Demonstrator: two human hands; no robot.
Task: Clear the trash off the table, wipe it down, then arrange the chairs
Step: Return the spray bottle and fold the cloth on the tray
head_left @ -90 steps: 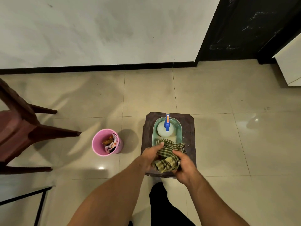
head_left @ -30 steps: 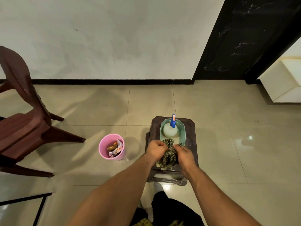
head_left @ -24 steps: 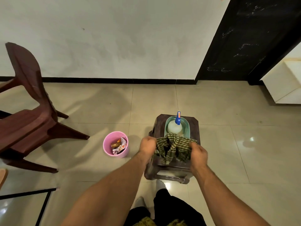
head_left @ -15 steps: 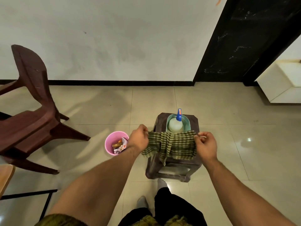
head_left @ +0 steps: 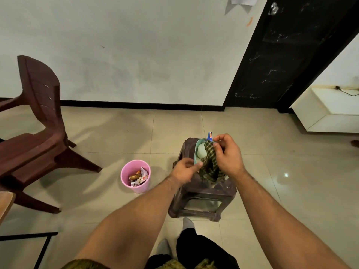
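Observation:
A green checked cloth hangs bunched above a dark plastic stool. My right hand pinches its upper edge and holds it up. My left hand grips its lower corner at the left. Behind the cloth, a teal basin on the stool holds a white spray bottle with a blue nozzle. A pink bin with wrappers and other trash stands on the floor to the stool's left. A dark red plastic chair stands at the far left.
A wooden table corner with a black metal frame shows at the lower left edge. A white wall runs behind, with a black door frame at the right and a white cabinet beyond it. My legs are below the stool.
The cloth was lifted from the basin and stretched flat between both hands. Now the hands have come together and the cloth hangs bunched, with the right hand raised.

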